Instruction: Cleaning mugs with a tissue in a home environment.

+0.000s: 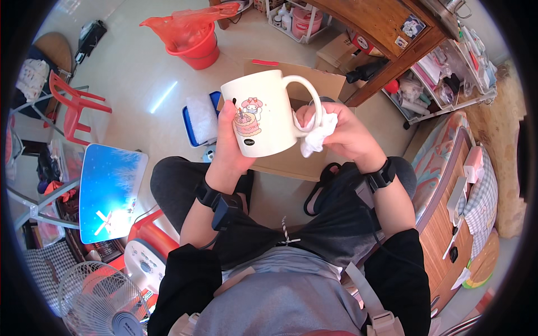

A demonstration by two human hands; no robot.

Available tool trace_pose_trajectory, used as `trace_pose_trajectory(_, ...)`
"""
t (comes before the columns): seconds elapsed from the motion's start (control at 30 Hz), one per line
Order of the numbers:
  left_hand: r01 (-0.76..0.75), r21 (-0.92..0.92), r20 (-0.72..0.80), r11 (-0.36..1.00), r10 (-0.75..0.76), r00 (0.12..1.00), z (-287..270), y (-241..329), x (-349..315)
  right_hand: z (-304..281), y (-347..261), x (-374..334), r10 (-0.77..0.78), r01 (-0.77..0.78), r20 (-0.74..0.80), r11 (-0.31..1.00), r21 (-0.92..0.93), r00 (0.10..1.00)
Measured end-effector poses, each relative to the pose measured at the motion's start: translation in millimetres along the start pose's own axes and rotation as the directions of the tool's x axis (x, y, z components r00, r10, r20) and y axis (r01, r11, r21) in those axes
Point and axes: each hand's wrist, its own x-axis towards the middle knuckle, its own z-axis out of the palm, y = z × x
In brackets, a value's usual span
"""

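Observation:
A cream mug [272,112] with a cartoon character and pink cake printed on it is held up in front of me, slightly tilted. My left hand [231,137] grips its left side, thumb on the wall and the other fingers hidden behind. Around the handle, at its lower part, my right hand [354,137] pinches a crumpled white tissue [319,135] against it. Below the mug, between my legs, an open cardboard box [294,168] stands on the floor; the mug and my hands cover much of its inside.
A red bucket [199,53] with a red plastic bag stands ahead. Left of the box lies a blue tray [192,130]. A red chair [78,106], a blue folding tabletop [112,190] and a fan [101,297] are at left. A wooden desk [370,22] and shelf cart [448,95] stand right.

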Motion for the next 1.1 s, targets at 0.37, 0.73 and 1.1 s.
trace_pose_trajectory(0.37, 0.197, 0.028, 0.225, 0.98, -0.199, 0.954, -27.0, 1.2, -1.0, -12.6, -15.4, -1.9, 0.051, 0.006, -0.218, 0.968, 0.252, 0.975)
trace_pose_trajectory(0.73, 0.154, 0.243, 0.122, 0.958, -0.188, 0.975, 1.9, 9.3, -8.0, -6.7, -19.4, 1.8, -0.005, -0.043, -0.308, 0.988, -0.147, 0.951)
trace_pose_trajectory(1.1, 0.158, 0.486, -0.001, 0.86, -0.18, 0.984, 9.8, 9.3, -4.5, -7.8, -15.3, 2.6, -0.061, -0.087, -0.232, 0.812, -0.577, 0.971)
